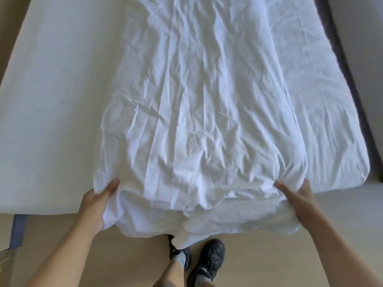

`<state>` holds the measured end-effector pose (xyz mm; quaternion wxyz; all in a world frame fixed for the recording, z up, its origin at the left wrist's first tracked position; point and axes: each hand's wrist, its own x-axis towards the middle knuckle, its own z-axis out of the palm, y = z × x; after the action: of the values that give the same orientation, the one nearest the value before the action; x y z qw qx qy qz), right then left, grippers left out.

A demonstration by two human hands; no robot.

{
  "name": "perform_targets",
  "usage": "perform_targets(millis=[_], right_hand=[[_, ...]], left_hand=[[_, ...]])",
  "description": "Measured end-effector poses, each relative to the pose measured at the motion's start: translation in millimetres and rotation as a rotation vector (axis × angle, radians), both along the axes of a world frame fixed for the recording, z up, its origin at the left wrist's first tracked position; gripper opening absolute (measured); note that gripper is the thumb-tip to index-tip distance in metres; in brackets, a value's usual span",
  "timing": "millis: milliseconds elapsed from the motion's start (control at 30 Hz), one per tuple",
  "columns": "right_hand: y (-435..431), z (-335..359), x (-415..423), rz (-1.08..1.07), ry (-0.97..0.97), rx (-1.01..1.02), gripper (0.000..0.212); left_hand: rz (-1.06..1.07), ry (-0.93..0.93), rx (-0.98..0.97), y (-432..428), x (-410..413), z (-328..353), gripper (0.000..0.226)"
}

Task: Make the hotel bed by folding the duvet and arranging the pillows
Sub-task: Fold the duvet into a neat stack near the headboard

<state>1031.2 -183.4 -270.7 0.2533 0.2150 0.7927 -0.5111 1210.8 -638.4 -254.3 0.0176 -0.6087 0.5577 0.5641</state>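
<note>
A wrinkled white duvet [196,100] lies lengthwise down the middle of the bed [51,100], folded into a long strip. Its near end hangs over the foot of the bed toward the floor. My left hand [97,201] grips the near left corner of the duvet, thumb on top. At the near right corner, my right hand [298,195] pinches the fabric in the same way. No pillows are in view.
The mattress shows bare white sheet on both sides of the duvet. A dark strip [348,79] runs along the bed's right side. My feet in dark shoes [207,259] stand on the tan floor [290,255] at the bed's foot. A blue strip [18,230] sits at lower left.
</note>
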Motion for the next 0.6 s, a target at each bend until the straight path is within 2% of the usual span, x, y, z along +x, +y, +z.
perform_targets(millis=[67,200,267,333,400,433,500,600], right_hand=[[1,13,-3,0.018,-0.029,0.022,0.089],[-5,63,-13,0.014,-0.002,0.021,0.057],[-3,83,-20,0.018,-0.034,-0.012,0.049],[3,100,-30,0.024,-0.187,-0.034,0.053],[13,115,-42,0.089,-0.336,-0.066,0.058],[16,124,-47,0.131,-0.372,-0.090,0.054],[19,141,-56,0.180,-0.360,-0.126,0.041],[21,166,-78,0.091,-0.162,-0.163,0.028]], left_hand=[[0.023,0.019,0.003,1,-6,23,0.049],[-0.014,0.092,0.003,-1,-21,84,0.040],[-0.021,0.121,0.017,-6,-28,113,0.046],[-0.029,0.117,0.070,-11,-33,138,0.055],[-0.029,0.123,0.072,-14,-39,162,0.056],[-0.029,0.133,0.061,-13,-43,172,0.054],[-0.050,0.147,0.021,-8,-55,190,0.051],[-0.035,0.211,-0.012,1,-77,216,0.029]])
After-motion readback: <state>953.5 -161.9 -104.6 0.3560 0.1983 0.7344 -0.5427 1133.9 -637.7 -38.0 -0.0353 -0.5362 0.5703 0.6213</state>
